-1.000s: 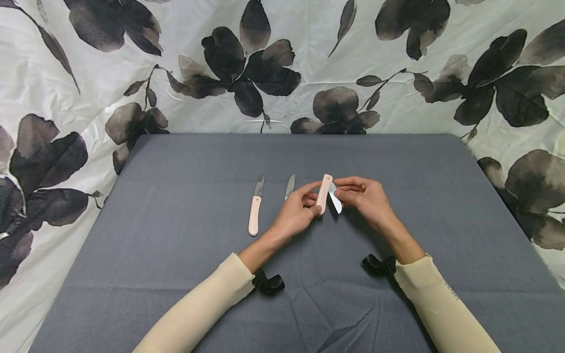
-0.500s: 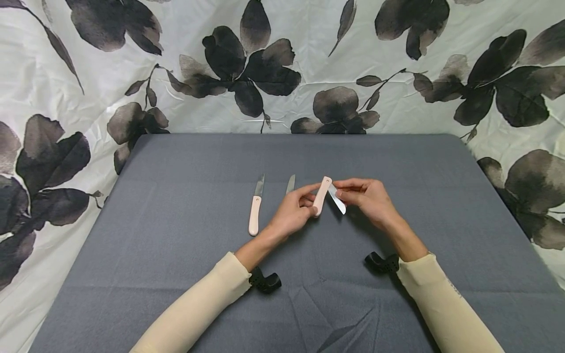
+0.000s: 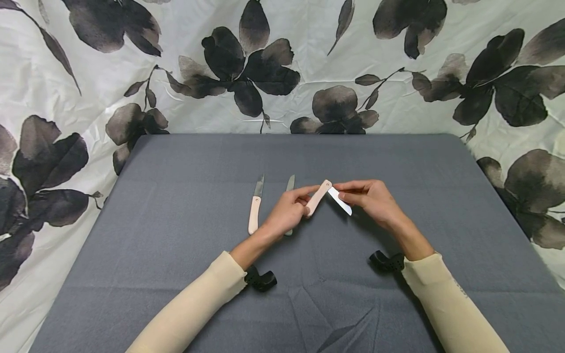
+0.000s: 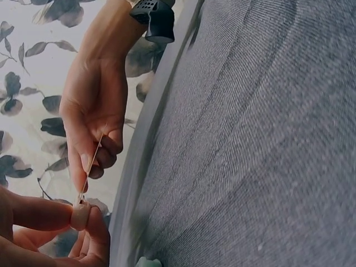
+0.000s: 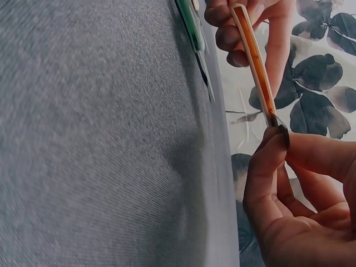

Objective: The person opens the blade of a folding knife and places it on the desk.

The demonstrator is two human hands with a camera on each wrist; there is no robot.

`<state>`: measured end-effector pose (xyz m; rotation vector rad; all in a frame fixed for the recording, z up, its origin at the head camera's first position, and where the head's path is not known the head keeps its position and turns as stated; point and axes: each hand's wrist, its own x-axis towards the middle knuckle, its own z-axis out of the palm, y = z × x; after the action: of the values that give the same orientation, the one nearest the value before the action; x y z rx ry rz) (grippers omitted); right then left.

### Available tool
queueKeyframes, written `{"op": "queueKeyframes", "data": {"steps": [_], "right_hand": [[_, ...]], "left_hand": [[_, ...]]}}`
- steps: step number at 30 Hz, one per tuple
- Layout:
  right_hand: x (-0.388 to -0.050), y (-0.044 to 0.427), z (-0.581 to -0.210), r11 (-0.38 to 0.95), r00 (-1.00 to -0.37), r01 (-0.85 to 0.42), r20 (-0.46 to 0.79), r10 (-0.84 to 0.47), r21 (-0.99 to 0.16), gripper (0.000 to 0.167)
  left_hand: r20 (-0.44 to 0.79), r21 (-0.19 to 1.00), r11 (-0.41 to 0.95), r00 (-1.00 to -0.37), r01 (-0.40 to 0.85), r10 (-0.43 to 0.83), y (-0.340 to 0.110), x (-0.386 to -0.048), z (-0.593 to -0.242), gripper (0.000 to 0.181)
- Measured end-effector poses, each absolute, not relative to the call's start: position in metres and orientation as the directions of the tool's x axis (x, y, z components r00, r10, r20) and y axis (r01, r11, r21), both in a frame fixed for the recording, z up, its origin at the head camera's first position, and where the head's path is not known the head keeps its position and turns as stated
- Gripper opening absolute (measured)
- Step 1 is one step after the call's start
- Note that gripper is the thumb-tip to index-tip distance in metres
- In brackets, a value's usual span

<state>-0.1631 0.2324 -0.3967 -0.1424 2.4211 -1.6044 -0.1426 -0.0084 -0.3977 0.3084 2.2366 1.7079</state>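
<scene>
Above the middle of the table, my left hand (image 3: 282, 214) grips the pale pink handle of a folding knife (image 3: 318, 199) near its butt end. My right hand (image 3: 377, 200) pinches the knife's blade (image 3: 339, 199) between thumb and fingers. Blade and handle stand at an angle, like an upturned V, with the pivot at the top. The right wrist view shows the handle's slotted side (image 5: 256, 64), orange-brown inside. Behind my left hand lies a second knife (image 3: 290, 183), its handle mostly hidden; that handle looks green in the right wrist view.
Another pink-handled knife (image 3: 254, 214) lies unfolded to the left of my left hand, blade pointing away. A grey cloth covers the table (image 3: 198, 162), creased near the front. A floral curtain (image 3: 309, 29) hangs behind the far edge.
The blade has swung outward from the handle, widening the angle between them. My left hand has moved slightly left and my right hand slightly right; the green handle's end now shows.
</scene>
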Motion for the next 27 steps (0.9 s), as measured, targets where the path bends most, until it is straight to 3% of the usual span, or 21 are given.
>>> {"op": "queueKeyframes", "data": {"steps": [17,27], "right_hand": [[-0.171,0.24,-0.395,0.459,-0.954,0.003,-0.14,-0.265,-0.888,0.032],[-0.17,0.244,-0.395,0.453,-0.943,-0.03,-0.125,-0.308,-0.891,0.032]], "left_hand": [[-0.164,0.961,0.273,-0.885,-0.043,0.436,-0.02,-0.154,-0.397,0.072],[-0.175,0.957,0.286,-0.891,-0.054,0.42,-0.02,-0.154,-0.395,0.072]]}}
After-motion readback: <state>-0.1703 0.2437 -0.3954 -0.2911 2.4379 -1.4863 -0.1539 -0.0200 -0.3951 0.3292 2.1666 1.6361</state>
